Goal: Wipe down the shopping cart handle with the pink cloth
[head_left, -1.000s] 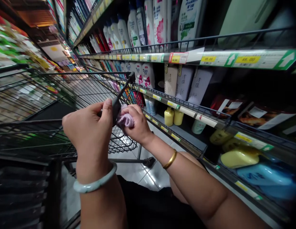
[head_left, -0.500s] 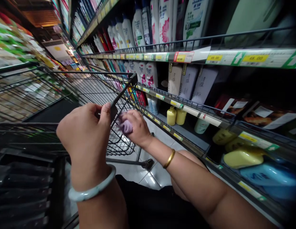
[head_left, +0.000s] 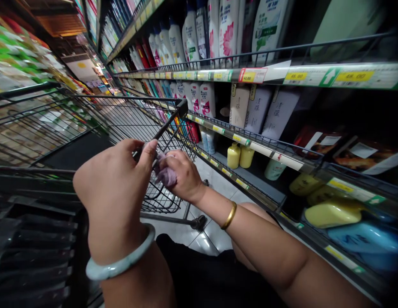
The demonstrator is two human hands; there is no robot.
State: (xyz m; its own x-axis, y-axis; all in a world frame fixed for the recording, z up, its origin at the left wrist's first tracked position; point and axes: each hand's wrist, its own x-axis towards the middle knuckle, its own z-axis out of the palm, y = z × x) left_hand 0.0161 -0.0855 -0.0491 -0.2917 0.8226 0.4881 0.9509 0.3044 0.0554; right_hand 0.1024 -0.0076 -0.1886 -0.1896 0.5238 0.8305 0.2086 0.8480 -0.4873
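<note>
My left hand (head_left: 117,184), with a pale jade bangle (head_left: 122,262) at its wrist, is closed around the upper edge of the black wire cart (head_left: 167,124). Its thumb lies along the dark rim. Just right of it, my right hand (head_left: 184,177) grips a crumpled purple cloth (head_left: 167,172) against the cart's wire end. A gold bangle (head_left: 229,215) circles the right wrist. The fingertips of the right hand are partly hidden by the cloth and the wires.
Shelves of shampoo bottles (head_left: 229,30) run along the right, with a wire-fronted price rail (head_left: 218,76). Yellow bottles (head_left: 233,155) stand on a lower shelf. A cart wheel (head_left: 198,222) rests on the tiled floor. Stacked dark packs (head_left: 35,252) are at the lower left.
The right hand and the purple cloth have shifted slightly, and more of the cloth shows. The left hand stays on the cart. The shelves sit a little further right in the view.
</note>
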